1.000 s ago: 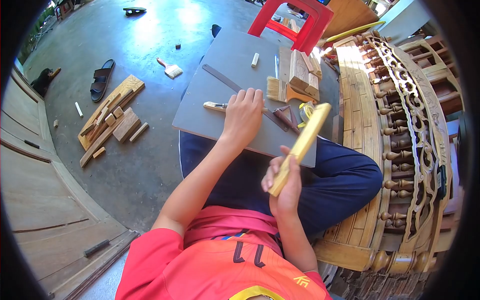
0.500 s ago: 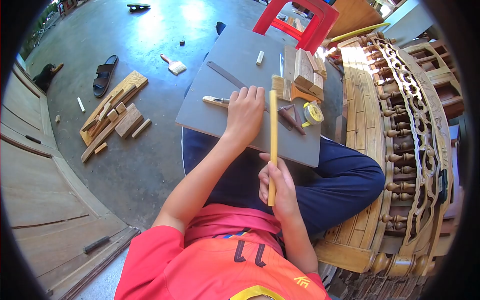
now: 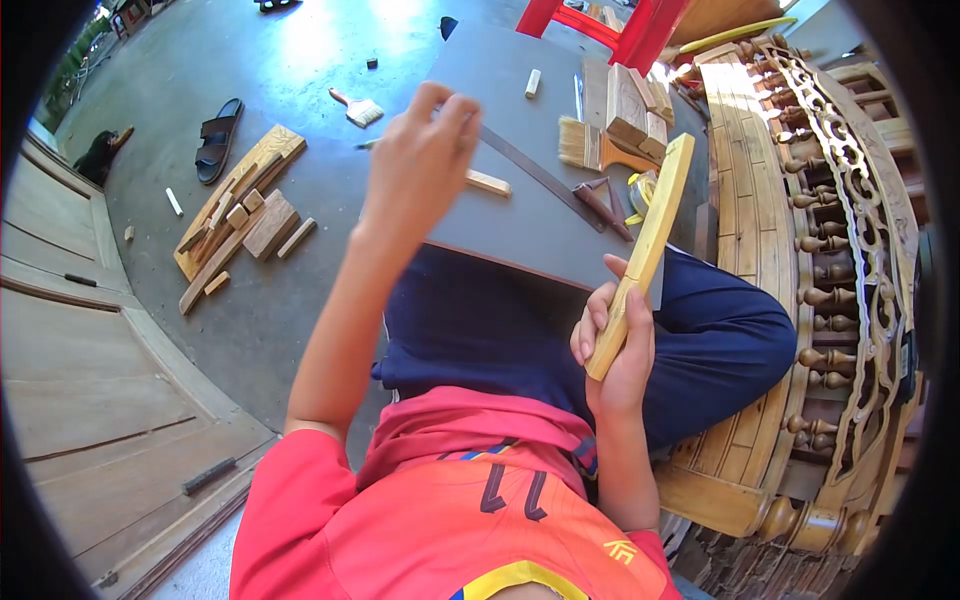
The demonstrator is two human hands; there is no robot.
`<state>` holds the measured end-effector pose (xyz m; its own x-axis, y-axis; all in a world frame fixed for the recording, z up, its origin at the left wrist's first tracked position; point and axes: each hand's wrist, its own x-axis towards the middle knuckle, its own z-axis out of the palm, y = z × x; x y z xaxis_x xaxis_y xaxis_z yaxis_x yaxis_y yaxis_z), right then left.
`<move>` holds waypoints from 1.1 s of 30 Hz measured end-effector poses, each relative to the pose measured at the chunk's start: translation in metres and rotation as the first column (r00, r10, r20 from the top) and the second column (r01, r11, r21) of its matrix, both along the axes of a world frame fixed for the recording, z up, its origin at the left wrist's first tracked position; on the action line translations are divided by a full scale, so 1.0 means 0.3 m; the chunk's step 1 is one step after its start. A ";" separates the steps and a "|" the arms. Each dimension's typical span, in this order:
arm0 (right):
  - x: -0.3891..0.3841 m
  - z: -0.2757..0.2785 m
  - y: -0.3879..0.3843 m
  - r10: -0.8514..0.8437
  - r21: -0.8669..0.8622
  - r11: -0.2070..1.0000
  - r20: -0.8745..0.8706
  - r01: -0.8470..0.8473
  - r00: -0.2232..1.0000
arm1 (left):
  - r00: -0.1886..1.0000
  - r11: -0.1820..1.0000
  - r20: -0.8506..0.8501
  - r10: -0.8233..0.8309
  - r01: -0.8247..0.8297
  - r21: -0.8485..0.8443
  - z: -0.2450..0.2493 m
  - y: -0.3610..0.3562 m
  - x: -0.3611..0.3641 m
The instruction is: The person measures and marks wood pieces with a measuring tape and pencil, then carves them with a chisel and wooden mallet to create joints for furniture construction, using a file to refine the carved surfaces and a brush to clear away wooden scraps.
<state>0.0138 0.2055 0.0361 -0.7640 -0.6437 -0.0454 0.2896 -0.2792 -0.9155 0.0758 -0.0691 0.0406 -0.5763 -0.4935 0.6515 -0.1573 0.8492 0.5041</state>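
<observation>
My right hand (image 3: 622,345) is wrapped round the lower end of a yellowish wooden strip (image 3: 655,225), held tilted up over the board's right edge; thin lines cross its face. Raised above the left part of the grey board (image 3: 460,80), my left hand (image 3: 422,165) has curled fingers and is slightly blurred. From behind it juts the greenish tip of a thin pencil-like stick (image 3: 366,145). On the board rest a long metal blade (image 3: 540,170) with a dark brown wooden stock (image 3: 603,207), and a pale wooden piece like a handle (image 3: 490,183), partly hidden by my left wrist.
On the board's right lie a wide brush (image 3: 580,143), wood blocks (image 3: 628,105) and a yellow tape measure (image 3: 641,190), partly covered by the strip. A red stool (image 3: 650,35) stands behind. Offcuts (image 3: 270,225), a paintbrush (image 3: 362,110) and a sandal (image 3: 216,145) lie on the floor.
My left hand has lifted off the metal blade and moved up and left. My right hand has moved right with the wooden strip, which now leans right and shows its broad face.
</observation>
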 end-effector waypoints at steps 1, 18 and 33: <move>0.001 -0.001 -0.006 0.002 0.016 1.000 -0.015 -0.002 1.000 | 0.986 0.999 0.163 0.029 -0.031 0.010 -0.020 -0.038 0.032; 0.018 0.010 -0.035 0.052 0.064 0.997 -0.028 -0.050 0.998 | 0.962 0.983 0.267 0.061 -0.105 0.154 -0.109 -0.060 0.088; 0.006 -0.003 -0.036 0.100 0.102 0.990 -0.010 -0.099 0.995 | 0.950 0.976 0.311 -0.040 -0.029 0.214 -0.074 -0.035 0.142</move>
